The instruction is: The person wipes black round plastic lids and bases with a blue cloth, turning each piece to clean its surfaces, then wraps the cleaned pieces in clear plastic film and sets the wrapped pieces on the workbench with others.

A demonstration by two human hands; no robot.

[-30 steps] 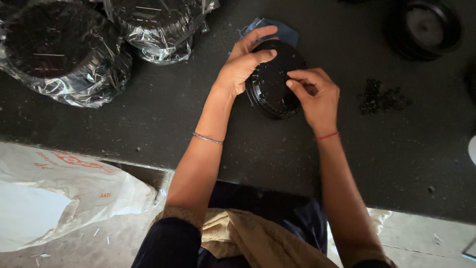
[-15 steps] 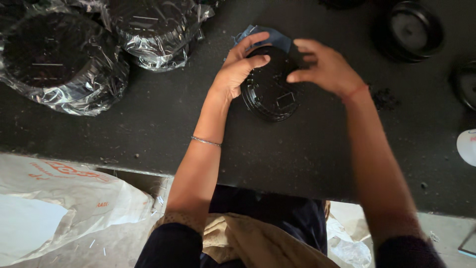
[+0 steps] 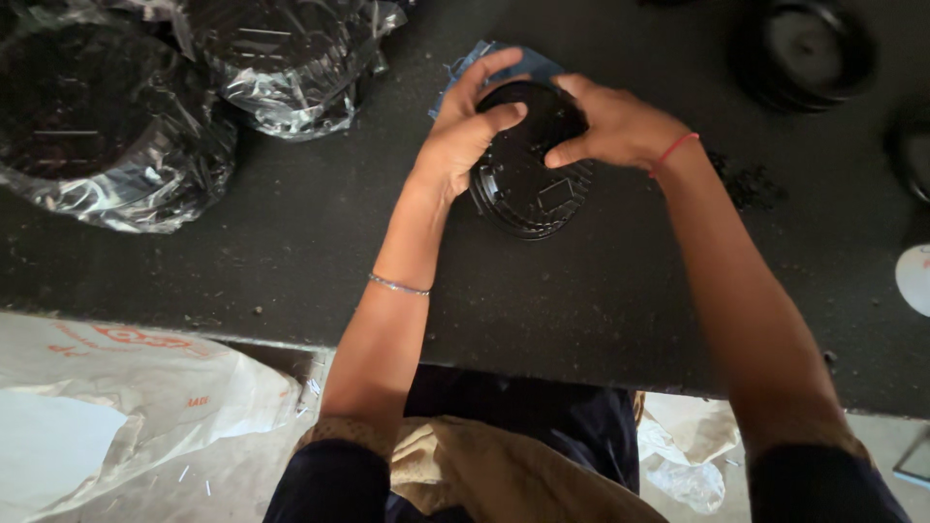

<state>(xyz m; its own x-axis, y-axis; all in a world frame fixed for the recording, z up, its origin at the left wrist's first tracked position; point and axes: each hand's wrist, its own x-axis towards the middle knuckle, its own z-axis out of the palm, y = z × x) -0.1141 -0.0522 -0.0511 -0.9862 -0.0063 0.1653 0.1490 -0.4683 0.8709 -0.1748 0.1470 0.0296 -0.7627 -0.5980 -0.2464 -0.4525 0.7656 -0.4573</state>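
A round black plastic lid (image 3: 531, 189) lies on the dark table (image 3: 291, 261) over a blue cloth (image 3: 465, 73). My left hand (image 3: 465, 136) grips the lid's left rim, thumb on top. From the upper right, my right hand (image 3: 610, 124) presses on the lid with its fingers curled over the top edge. A thin bracelet sits on my left wrist and a red thread on my right wrist.
Two stacks of black lids wrapped in clear plastic (image 3: 97, 126) (image 3: 281, 58) lie at the far left. A black round container (image 3: 804, 53) stands at the far right, with dark crumbs (image 3: 751, 184) beside my right wrist. A white sack (image 3: 116, 407) sits below the table edge.
My right hand has moved from the lid's right side up over its top edge. The left hand keeps its grip on the left rim.
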